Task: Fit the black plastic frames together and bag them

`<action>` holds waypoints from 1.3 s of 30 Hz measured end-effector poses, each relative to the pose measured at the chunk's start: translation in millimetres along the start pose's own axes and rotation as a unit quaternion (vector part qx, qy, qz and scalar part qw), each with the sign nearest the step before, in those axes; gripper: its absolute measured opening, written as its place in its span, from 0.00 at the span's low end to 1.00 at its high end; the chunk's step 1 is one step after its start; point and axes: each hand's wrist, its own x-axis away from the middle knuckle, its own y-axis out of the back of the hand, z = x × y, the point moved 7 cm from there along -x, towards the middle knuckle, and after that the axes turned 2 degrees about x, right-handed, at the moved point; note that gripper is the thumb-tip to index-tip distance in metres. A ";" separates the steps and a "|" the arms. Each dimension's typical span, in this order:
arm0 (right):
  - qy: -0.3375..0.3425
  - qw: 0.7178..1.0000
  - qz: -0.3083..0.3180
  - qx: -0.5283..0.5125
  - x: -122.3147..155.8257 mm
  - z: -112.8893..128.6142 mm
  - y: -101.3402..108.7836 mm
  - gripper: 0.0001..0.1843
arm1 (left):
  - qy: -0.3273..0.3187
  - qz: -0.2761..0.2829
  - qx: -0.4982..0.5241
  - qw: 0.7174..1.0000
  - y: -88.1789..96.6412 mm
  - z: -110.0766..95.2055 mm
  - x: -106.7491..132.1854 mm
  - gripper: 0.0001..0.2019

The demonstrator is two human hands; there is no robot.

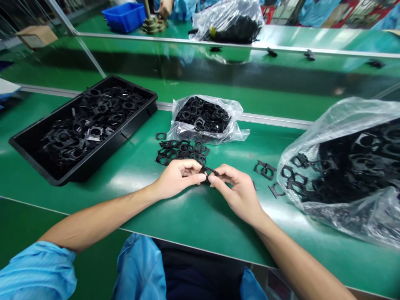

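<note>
Between my two hands, over the green table (193, 221), is a small black plastic part (208, 170), seen nearly edge-on. The fingers and thumb of my left hand (178, 178) pinch its left end. My right hand (239, 191) grips the other end in the same way. Fingertips hide much of the part, so whether it is one piece or two joined ones I cannot tell. Just beyond my left hand lies a loose pile of flat black ring frames (181, 151). A few similar black frames (265, 169) lie to the right of my right hand.
A black tray (109, 156) full of black parts stands at the left. Behind the pile sits an open clear bag (239, 135) of rings. A larger clear bag (353, 218) of frames fills the right side. A metal-edged ledge (275, 121) runs along the back.
</note>
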 end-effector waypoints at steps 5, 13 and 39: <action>-0.003 1.000 -0.003 0.009 0.0 -1.7 0.6 0.11 | -0.005 -0.017 -0.004 1.000 3.2 1.1 -0.2 0.17; 0.003 1.000 0.013 -0.003 0.0 3.3 -0.8 0.13 | -0.019 0.039 0.016 0.999 -3.2 -2.6 -0.9 0.18; -0.006 1.000 -0.001 0.011 0.4 1.9 -0.2 0.16 | 0.008 -0.004 0.000 1.000 1.1 1.0 -0.8 0.20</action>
